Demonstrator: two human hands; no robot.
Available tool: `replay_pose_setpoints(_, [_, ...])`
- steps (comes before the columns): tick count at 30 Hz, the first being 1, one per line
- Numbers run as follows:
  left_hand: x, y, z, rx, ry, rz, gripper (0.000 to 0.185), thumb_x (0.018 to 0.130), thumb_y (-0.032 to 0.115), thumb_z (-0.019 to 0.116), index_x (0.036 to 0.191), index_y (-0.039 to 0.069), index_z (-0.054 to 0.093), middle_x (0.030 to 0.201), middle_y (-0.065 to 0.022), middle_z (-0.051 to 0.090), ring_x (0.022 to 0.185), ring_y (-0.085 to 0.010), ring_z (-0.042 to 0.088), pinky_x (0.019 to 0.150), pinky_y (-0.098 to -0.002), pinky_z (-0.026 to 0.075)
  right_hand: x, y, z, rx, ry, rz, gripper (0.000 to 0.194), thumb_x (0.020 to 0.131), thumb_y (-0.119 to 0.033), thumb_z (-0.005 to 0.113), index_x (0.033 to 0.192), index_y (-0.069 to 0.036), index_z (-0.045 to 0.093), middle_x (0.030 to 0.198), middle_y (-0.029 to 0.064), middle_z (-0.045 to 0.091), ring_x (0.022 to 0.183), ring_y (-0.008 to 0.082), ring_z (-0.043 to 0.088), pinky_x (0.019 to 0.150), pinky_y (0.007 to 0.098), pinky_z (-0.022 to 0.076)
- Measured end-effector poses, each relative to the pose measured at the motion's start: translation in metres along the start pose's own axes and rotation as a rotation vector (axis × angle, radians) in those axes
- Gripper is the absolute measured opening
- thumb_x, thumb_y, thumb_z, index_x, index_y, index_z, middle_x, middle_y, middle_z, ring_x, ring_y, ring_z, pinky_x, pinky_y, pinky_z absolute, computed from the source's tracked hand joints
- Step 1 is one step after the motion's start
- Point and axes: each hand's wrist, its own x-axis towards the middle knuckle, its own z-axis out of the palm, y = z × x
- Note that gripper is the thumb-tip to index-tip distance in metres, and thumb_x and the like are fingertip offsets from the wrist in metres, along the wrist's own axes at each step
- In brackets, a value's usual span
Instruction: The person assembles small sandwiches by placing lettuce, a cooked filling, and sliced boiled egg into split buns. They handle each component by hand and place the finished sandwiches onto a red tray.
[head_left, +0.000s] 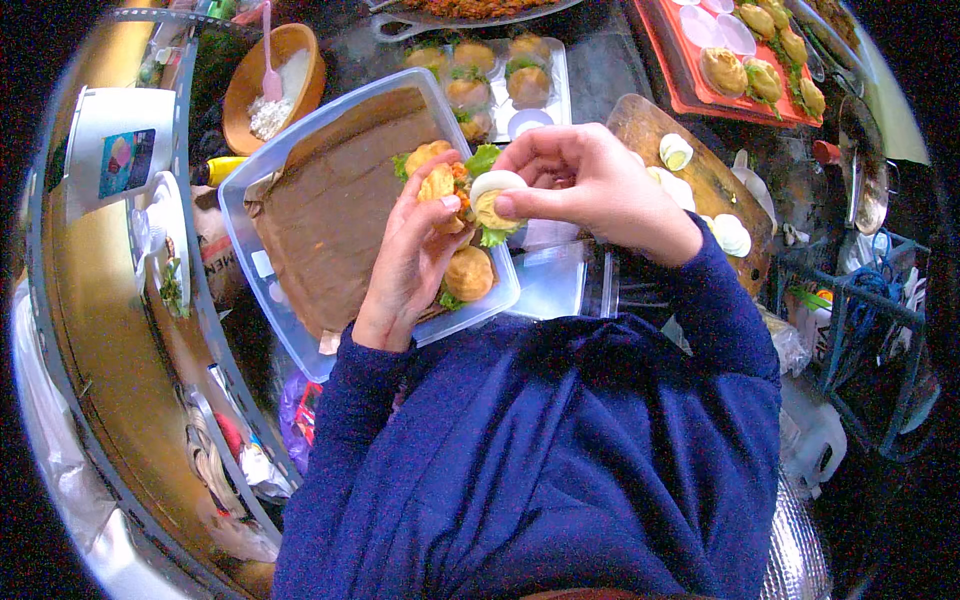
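My left hand (411, 251) holds a split bun (439, 186) with lettuce and an orange filling, above the right side of a clear plastic box (259, 146). Pinched between the thumb and fingers of my right hand (581, 187) is a slice of boiled egg (495, 196), right beside the bun's filling. Below my left hand another filled bun (469, 274) lies in the box, whose floor is lined with brown paper (322, 210). Sliced boiled eggs (676, 151) rest on a wooden cutting board (637, 120), partly hidden by my right hand and sleeve.
Behind the box, a white tray (559, 82) carries several filled buns. An orange tray (675, 97) with more buns stands at the back right. A brown bowl (311, 82) with white contents and a pink spoon (271, 82) is at the back left. A wire basket (847, 300) is at right.
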Motion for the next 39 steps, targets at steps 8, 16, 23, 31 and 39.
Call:
replay_pose_setpoints(8, [0.001,-0.006,-0.004,0.049,-0.015,0.062,0.057,0.083,0.014,0.062,0.136,0.006,0.042,0.125,-0.0100,0.053,0.114,-0.0197,0.054,0.100,-0.0353,0.044,0.030,0.018,0.005,-0.358,0.146,-0.049,0.028,0.077,-0.027,0.074,0.090,-0.002,0.073,0.076,0.0118,0.071,0.070,0.0170,0.068,0.065,0.0322,0.0539])
replay_pose_setpoints(16, [0.003,-0.011,-0.006,0.013,0.006,0.118,0.060,0.084,0.022,0.060,0.139,0.007,0.041,0.134,-0.0101,0.050,0.124,-0.0215,0.050,0.104,-0.0372,0.042,0.039,0.012,0.003,-0.099,0.020,0.046,0.032,0.085,-0.021,0.074,0.107,0.001,0.065,0.083,0.0016,0.069,0.071,0.0051,0.062,0.060,0.0191,0.0504])
replay_pose_setpoints(23, [0.003,-0.011,-0.007,0.006,0.029,0.116,0.058,0.085,0.021,0.060,0.139,0.010,0.042,0.134,-0.0075,0.050,0.125,-0.0202,0.049,0.103,-0.0375,0.042,0.045,0.021,0.014,-0.331,0.231,-0.036,0.033,0.076,-0.033,0.074,0.092,-0.004,0.074,0.082,0.0125,0.072,0.073,0.0214,0.070,0.070,0.0327,0.0554])
replay_pose_setpoints(31, [0.006,-0.016,-0.008,-0.023,0.071,0.177,0.053,0.086,0.020,0.059,0.135,0.011,0.045,0.130,-0.0055,0.052,0.120,-0.0185,0.050,0.100,-0.0362,0.043,0.050,0.008,0.023,-0.399,0.239,-0.048,0.026,0.086,-0.017,0.070,0.098,0.006,0.068,0.074,0.0043,0.067,0.065,0.0077,0.062,0.060,0.0228,0.0518])
replay_pose_setpoints(39, [0.010,-0.016,-0.012,-0.080,0.057,0.222,0.050,0.088,0.022,0.059,0.135,0.011,0.045,0.129,-0.0058,0.052,0.120,-0.0187,0.050,0.101,-0.0381,0.043,0.052,0.006,0.036,-0.509,0.377,-0.125,0.024,0.076,-0.025,0.071,0.084,-0.002,0.073,0.077,0.0174,0.070,0.074,0.0296,0.070,0.071,0.0382,0.0556])
